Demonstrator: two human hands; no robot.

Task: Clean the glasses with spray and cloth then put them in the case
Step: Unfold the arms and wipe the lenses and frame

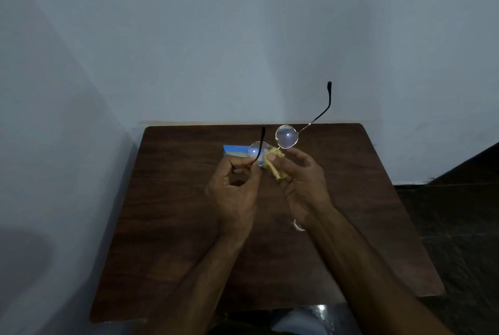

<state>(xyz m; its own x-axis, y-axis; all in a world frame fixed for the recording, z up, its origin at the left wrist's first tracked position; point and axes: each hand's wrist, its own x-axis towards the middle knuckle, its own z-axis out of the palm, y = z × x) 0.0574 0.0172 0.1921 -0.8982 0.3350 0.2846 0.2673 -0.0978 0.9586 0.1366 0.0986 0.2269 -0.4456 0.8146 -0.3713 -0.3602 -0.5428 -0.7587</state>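
A person holds a pair of glasses above a table and presses a cloth on one lens.

In the head view, the left hand (234, 189) is closed, with thumb and fingers pinched on the dark arm of the glasses (286, 137) near its lower end. The glasses have round lenses in a thin golden frame; they are up in the air above the far part of the brown wooden table (172, 226), with both arms unfolded, one pointing up to the wall. The right hand (302, 181) is partly closed and keeps a small yellow cloth (273, 164) between thumb and fingers; the cloth touches the lens nearer to the left hand. Behind the hands, a blue box (234, 150) lies on the table, partly hidden. A small shiny object is near the right wrist; it is not clear what it is.
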